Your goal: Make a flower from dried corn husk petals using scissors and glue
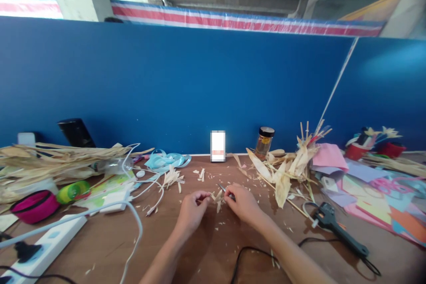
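My left hand (195, 207) is closed in a pinch, thumb against fingertips, on a small pale strip of corn husk (213, 195). Opposite it, my right hand (243, 203) is closed around what look like scissors (221, 187). Only a thin metal blade end shows, pointing up and left; the fingers hide most of the handle. Between the two hands is a small cut husk piece (218, 206). Pale husk scraps (201, 174) are scattered over the brown table (206, 253) around them.
Left: dried husks (66, 164), blue ribbon (166, 159), a power strip (49, 248) and white cables. At the back, a phone (218, 146) and a lidded jar (264, 142). Right: a husk bundle (296, 164), a glue gun (339, 228) and coloured papers (376, 204). A blue partition (206, 84) stands behind.
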The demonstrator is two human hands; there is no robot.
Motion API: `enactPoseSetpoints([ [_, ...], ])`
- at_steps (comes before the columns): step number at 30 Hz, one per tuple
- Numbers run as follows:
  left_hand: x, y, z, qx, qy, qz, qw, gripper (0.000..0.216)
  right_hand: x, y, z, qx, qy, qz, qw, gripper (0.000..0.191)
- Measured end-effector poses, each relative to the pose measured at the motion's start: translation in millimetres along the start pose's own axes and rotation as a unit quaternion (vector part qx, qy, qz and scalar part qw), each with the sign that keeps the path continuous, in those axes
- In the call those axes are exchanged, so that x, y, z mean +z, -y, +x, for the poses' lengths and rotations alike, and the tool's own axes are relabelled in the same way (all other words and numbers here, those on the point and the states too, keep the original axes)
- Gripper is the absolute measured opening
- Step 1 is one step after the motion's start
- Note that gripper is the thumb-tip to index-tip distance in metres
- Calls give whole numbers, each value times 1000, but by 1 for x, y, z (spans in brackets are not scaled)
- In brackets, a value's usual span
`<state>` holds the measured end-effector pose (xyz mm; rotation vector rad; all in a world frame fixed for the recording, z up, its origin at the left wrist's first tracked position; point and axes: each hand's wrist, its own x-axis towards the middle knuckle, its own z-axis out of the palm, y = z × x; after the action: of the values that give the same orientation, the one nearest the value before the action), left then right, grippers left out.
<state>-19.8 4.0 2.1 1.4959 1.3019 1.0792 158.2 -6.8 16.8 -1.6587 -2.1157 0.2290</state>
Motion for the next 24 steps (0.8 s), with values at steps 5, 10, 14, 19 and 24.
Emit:
enactPoseSetpoints([
  [5,5,-11,-5,-41,47,-124,990,29,-8,2,-9,-4,-32,113,993,10],
  [10,7,-8,-7,-47,69,-120,989,42,-7,3,-13,-14,-23,231,973,9],
  [14,8,-6,-7,-56,106,-90,989,37,0,0,-12,10,-23,317,948,8],
  [19,10,-11,-10,-69,121,-86,987,31,5,-2,-11,37,-9,435,900,8],
  [24,11,-11,-13,-104,116,-177,972,25,2,6,-12,86,20,535,840,18],
])
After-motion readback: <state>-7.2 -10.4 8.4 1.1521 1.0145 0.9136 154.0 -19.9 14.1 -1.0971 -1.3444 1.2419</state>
